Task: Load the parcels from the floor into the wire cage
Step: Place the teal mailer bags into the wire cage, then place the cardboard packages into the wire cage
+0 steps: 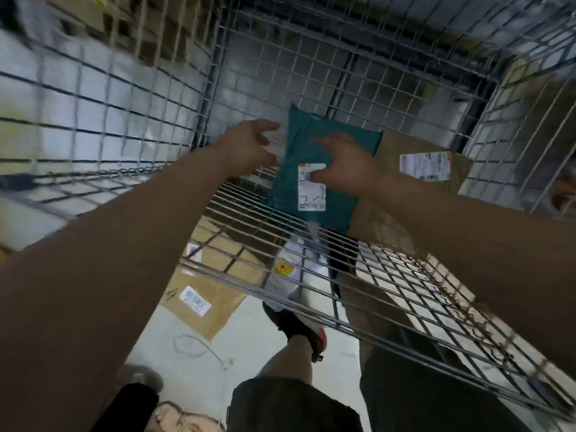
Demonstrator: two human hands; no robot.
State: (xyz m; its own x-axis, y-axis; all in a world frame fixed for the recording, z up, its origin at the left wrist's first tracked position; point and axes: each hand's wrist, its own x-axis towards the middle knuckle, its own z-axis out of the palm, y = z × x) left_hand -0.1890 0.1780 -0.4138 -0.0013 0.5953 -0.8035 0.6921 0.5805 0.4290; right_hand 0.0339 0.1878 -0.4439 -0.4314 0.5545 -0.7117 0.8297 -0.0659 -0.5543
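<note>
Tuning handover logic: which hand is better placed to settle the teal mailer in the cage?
Right. The right hand rests on the teal mailer by its label; the left hand hangs open beside it, apparently not touching.

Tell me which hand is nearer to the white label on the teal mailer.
Right. The right hand rests on the teal mailer, its thumb touching the white label. The left hand hovers open beside the mailer's left edge, clear of the label.

dim, cool indoor light | heavy motion blur at edges | wide-angle bending | centre sharper
</note>
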